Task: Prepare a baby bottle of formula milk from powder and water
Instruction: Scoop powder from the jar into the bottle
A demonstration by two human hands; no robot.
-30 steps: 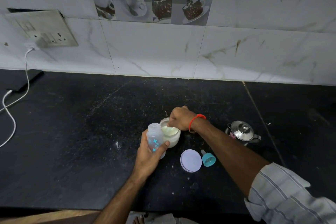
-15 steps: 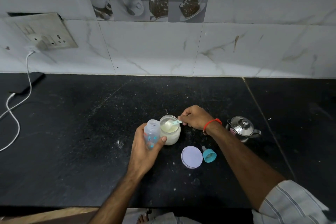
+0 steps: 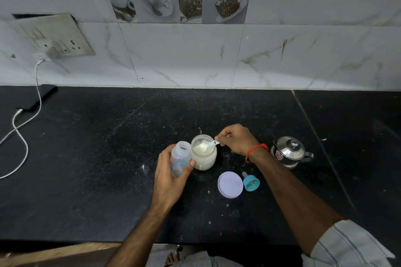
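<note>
My left hand (image 3: pixel 171 176) grips a clear baby bottle (image 3: pixel 180 156) with coloured prints, open at the top and tilted slightly, right beside the powder jar (image 3: pixel 204 158). The jar stands open on the black counter and holds white formula powder. My right hand (image 3: pixel 235 140) pinches a small pale-blue scoop (image 3: pixel 211 143) whose bowl rests over the powder at the jar's mouth. The jar's round lilac lid (image 3: pixel 230 184) lies on the counter in front, with the bottle's teal teat cap (image 3: pixel 250 182) on its side next to it.
A small steel kettle (image 3: pixel 289 150) with a lid stands to the right of my right wrist. At the far left, a phone (image 3: pixel 39 96) lies by the wall, with a white cable (image 3: pixel 20 134) running up to the wall socket (image 3: pixel 58 38). The tiled wall bounds the counter behind.
My right hand drew back to the right from over the jar, bringing the scoop into sight with powder in it. The left hand with the bottle shifted slightly left.
</note>
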